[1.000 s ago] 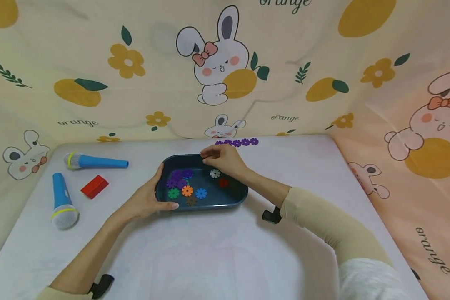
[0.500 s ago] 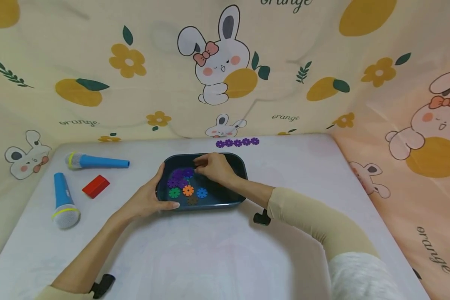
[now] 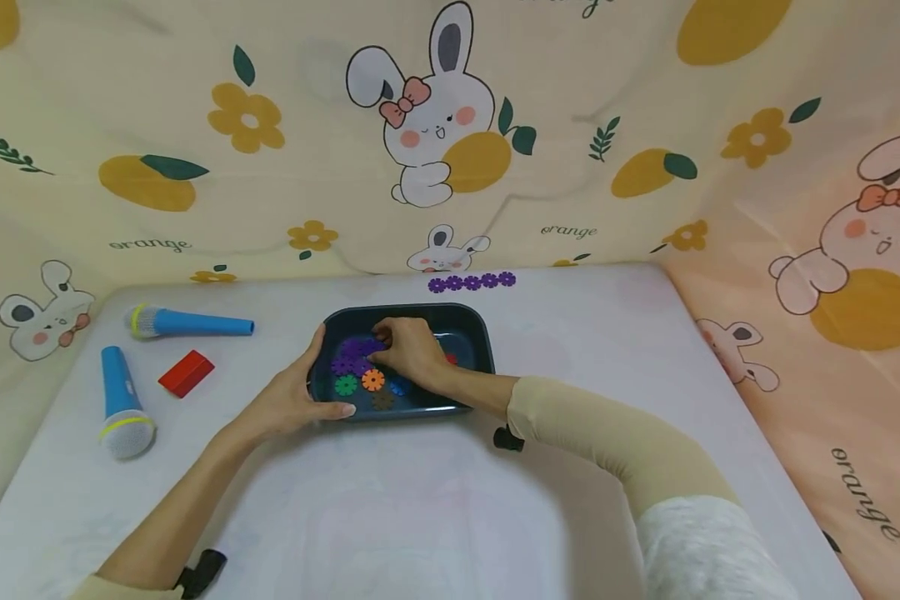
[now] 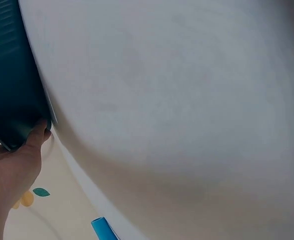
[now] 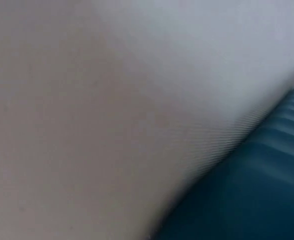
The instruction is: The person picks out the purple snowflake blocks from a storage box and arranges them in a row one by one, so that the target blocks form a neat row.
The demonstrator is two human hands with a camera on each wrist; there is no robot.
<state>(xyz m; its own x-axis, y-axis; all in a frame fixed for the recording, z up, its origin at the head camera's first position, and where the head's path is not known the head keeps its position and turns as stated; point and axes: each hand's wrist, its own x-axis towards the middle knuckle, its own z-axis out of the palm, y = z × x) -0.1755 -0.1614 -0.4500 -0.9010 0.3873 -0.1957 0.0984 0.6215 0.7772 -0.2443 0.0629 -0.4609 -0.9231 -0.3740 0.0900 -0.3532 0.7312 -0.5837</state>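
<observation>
A dark blue tray [image 3: 465, 321] stands mid-table in the head view. My left hand [image 3: 288, 392] grips its left end, thumb over the front rim; the left wrist view shows this hand [image 4: 17, 167] at the tray's corner. Inside lie purple notched plastic discs [image 3: 342, 365] in a pile, with green [image 3: 346, 385], orange [image 3: 372, 380], brown [image 3: 382, 400] and blue [image 3: 397, 388] ones near the front. My right hand [image 3: 412, 350] reaches into the tray, thumb and fingertips around a purple disc at the pile's right side. That hand partly covers a red disc [image 3: 451, 359].
Several purple discs [image 3: 472, 283] form a row at the table's back edge. Two blue toy microphones [image 3: 202, 322] and a red block [image 3: 186, 373] lie on the left. A patterned cloth [image 3: 270, 192] hangs behind the white table [image 3: 390, 500].
My right hand has moved left and down inside the tray, from its back rim to the purple pile, uncovering the back row's left end. My left hand keeps its grip on the tray.
</observation>
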